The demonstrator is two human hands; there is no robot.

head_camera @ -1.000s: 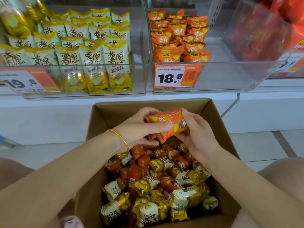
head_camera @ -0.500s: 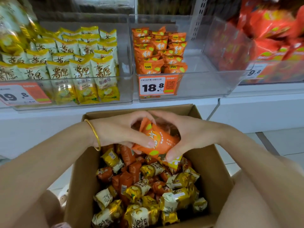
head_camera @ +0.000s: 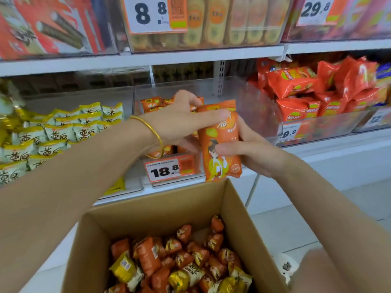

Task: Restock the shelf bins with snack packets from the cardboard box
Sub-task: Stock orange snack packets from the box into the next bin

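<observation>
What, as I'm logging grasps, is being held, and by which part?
An orange plastic snack packet, upright: the left hand pinches it near its top, the right hand grips its right edge at mid-height, thumb across the front.

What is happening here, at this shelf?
A person is restocking snacks. The left hand and right hand together hold one orange packet upright in front of the clear bin with the 18.8 tag, where a few similar ones lie. The box below holds many more, orange and yellow.
</observation>
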